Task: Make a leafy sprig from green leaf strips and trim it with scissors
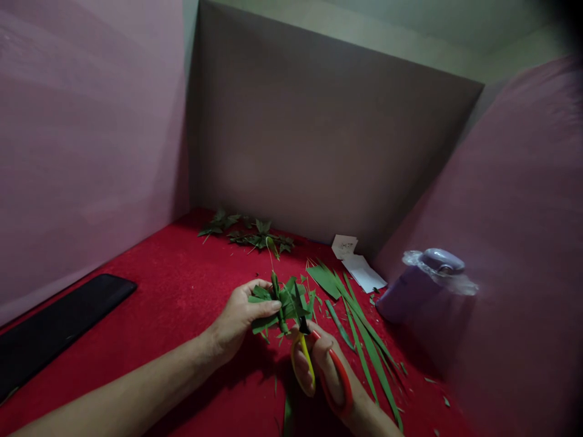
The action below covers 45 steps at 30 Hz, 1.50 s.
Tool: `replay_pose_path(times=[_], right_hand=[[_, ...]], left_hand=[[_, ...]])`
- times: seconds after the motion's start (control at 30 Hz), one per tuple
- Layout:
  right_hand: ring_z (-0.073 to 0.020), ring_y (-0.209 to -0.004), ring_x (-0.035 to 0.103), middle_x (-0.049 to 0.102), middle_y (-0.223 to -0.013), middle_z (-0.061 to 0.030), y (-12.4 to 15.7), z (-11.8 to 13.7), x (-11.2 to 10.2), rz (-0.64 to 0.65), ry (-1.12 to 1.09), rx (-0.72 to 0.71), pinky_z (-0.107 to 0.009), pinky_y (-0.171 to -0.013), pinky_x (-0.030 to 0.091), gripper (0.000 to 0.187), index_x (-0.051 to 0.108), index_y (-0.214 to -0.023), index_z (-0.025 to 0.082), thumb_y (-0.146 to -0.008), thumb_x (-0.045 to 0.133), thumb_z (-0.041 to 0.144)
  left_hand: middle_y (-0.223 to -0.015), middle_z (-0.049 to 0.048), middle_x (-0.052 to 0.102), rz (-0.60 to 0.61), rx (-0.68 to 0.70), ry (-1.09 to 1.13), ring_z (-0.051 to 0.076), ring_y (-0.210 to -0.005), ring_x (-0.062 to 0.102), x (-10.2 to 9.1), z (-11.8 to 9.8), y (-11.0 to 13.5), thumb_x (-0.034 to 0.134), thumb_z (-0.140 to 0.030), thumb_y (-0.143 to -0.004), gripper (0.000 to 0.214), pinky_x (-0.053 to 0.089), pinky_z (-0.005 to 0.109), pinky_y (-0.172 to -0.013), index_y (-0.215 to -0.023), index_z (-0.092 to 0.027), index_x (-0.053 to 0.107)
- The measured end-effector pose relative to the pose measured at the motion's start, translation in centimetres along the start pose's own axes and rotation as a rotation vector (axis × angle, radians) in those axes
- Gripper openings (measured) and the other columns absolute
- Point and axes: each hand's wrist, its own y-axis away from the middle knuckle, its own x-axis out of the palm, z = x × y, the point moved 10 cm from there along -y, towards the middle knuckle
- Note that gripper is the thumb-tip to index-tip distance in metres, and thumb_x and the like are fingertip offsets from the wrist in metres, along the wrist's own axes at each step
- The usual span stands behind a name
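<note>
Fingers (268, 307) of the left hand (237, 321) pinch a folded green leaf piece (280, 298) at lower centre of the frame, just above the red desk (173, 291). Right hand (328, 370) has its fingers closed through the loops of red and yellow scissors (314, 358), whose dark blades point up into the leaf piece. Long leaf strips (359, 328) lie just right of the hands. More finished leaves (255, 233) sit near the back wall, a black flat object (54, 328) at lower left.
</note>
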Motion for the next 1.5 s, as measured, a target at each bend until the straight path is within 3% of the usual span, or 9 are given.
replay_pose_path(times=[0.23, 0.6, 0.87, 1.1, 1.27, 1.5], right_hand=[[-0.0058, -0.035, 0.025, 0.034, -0.046, 0.0084, 0.1, 0.4, 0.5, 0.079, -0.063, -0.07, -0.02, -0.035, 0.024, 0.061, 0.048, -0.081, 0.018, -0.066, 0.041, 0.077], [-0.0045, -0.033, 0.027, 0.039, -0.047, 0.0078, -0.1, -0.4, 0.4, 0.083, -0.081, -0.087, -0.017, -0.034, 0.026, 0.06, 0.048, -0.082, 0.016, -0.068, 0.043, 0.074], [-0.0036, -0.031, 0.027, 0.035, -0.043, 0.0097, 0.0, -0.8, 0.2, 0.003, -0.118, -0.065, -0.015, -0.031, 0.024, 0.051, 0.047, -0.076, 0.018, -0.069, 0.049, 0.069], [-0.0022, -0.031, 0.024, 0.03, -0.042, 0.0116, 0.2, -1.9, 0.1, -0.08, -0.154, -0.033, -0.014, -0.031, 0.023, 0.051, 0.048, -0.082, 0.018, -0.067, 0.054, 0.067], [-0.0017, -0.029, 0.023, 0.027, -0.041, 0.0128, 0.1, -2.2, 0.8, -0.048, -0.169, -0.059, -0.013, -0.029, 0.02, 0.053, 0.048, -0.083, 0.017, -0.068, 0.052, 0.068], [-0.0028, -0.032, 0.027, 0.034, -0.046, 0.0125, 0.7, -2.2, 0.0, -0.156, -0.055, -0.089, -0.012, -0.03, 0.025, 0.057, 0.041, -0.1, 0.018, -0.07, 0.052, 0.065]], left_hand=[[-0.069, 0.0016, 0.066, -0.041, 0.001, 0.001, 0.013, -0.059, 0.061, -0.3, -0.4, 0.1, 0.075, -0.02, -0.057, 0.028, 0.047, 0.024, -0.059, -0.078, -0.014, 0.057], [-0.071, 0.0014, 0.067, -0.022, 0.006, -0.035, 0.014, -0.062, 0.062, -0.3, -0.2, -0.1, 0.076, -0.021, -0.057, 0.03, 0.047, 0.024, -0.061, -0.08, -0.015, 0.058], [-0.07, 0.0017, 0.067, -0.051, 0.019, -0.046, 0.012, -0.061, 0.061, -0.5, 0.2, 0.2, 0.074, -0.021, -0.06, 0.026, 0.045, 0.023, -0.06, -0.08, -0.015, 0.057], [-0.069, 0.0014, 0.067, -0.044, 0.01, 0.019, 0.014, -0.061, 0.062, -0.1, 0.8, 0.4, 0.073, -0.021, -0.061, 0.028, 0.046, 0.024, -0.061, -0.081, -0.016, 0.054], [-0.07, 0.0024, 0.068, -0.063, -0.001, 0.041, 0.016, -0.061, 0.064, -0.1, 1.0, 0.7, 0.074, -0.023, -0.06, 0.032, 0.047, 0.027, -0.061, -0.083, -0.017, 0.052], [-0.069, 0.0016, 0.068, -0.09, -0.016, 0.029, 0.013, -0.06, 0.061, 0.2, 0.9, 1.4, 0.073, -0.022, -0.06, 0.03, 0.047, 0.025, -0.061, -0.081, -0.016, 0.053]])
